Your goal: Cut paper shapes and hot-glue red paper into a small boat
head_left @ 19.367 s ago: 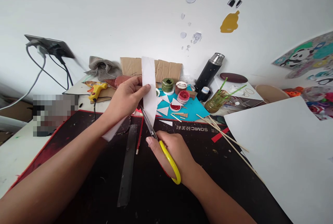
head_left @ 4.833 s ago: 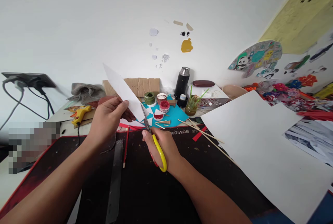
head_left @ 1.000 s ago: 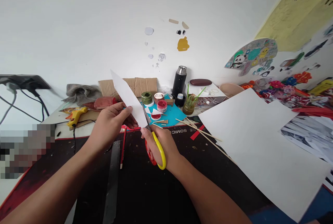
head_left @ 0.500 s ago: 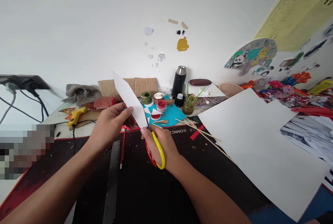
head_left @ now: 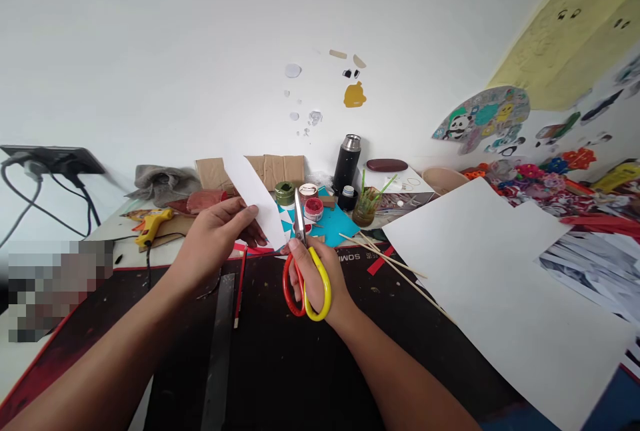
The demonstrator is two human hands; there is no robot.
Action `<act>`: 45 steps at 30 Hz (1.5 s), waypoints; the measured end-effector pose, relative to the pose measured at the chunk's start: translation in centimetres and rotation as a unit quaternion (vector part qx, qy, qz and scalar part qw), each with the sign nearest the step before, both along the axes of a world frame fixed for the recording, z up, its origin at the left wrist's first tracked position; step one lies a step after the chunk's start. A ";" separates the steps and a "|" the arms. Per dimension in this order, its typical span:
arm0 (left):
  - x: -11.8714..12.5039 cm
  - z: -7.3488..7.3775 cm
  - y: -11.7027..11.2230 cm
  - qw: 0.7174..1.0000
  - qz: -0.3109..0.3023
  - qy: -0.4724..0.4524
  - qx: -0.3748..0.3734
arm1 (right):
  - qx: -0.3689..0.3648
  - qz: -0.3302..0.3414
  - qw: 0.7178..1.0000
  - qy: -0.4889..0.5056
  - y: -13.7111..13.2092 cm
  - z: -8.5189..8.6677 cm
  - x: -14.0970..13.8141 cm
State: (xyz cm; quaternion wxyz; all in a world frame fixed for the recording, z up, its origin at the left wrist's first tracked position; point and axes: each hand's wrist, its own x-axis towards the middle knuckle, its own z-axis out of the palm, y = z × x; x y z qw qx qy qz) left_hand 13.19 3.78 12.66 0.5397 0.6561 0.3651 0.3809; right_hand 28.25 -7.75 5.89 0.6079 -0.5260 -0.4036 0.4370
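Observation:
A narrow strip of white paper (head_left: 254, 199) is pinched between the thumb and fingers of my left hand (head_left: 220, 234); it slants up and to the left above the desk. My right hand (head_left: 320, 277) grips a pair of scissors (head_left: 300, 221) with one red and one yellow handle loop. Their blades point upward, appear closed together, and stand just right of the paper, apart from it. Beneath my hands a red pencil (head_left: 241, 291) and a metal ruler (head_left: 219, 351) lie on the black mat (head_left: 290, 371).
A large white sheet (head_left: 500, 291) covers the right side, beside thin wooden sticks (head_left: 400, 267). Behind are paint jars (head_left: 313, 209), a black thermos (head_left: 347, 164) and a glass jar (head_left: 366, 207) with green sticks. At left lies a yellow glue gun (head_left: 153, 225) with its cord.
The scissors have come away from the paper's lower end, moving slightly right and turning upright, and their blades now show. My left hand keeps its hold on the paper. The view has shifted slightly.

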 end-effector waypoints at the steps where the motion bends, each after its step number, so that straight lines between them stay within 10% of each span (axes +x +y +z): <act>1: 0.1 0.0 0.0 1.000 -0.006 0.008 -0.006 | 0.002 -0.002 1.000 0.003 0.0 0.2 0.0; 8: 0.3 -0.4 -0.2 0.994 -0.096 0.052 -0.023 | -0.014 0.017 1.000 0.005 -0.1 0.4 0.0; 20: -0.8 0.0 1.3 0.997 -0.060 0.039 0.000 | -0.025 0.033 0.998 -0.045 -0.4 -0.1 -0.5; 30: -4.2 0.2 6.1 0.986 0.118 -0.113 0.007 | -0.080 0.154 0.985 -0.001 -0.4 -0.5 -0.8; 45: -3.4 1.4 4.4 0.994 0.099 -0.018 0.047 | -0.046 0.199 0.978 -0.048 -1.2 -1.0 -0.9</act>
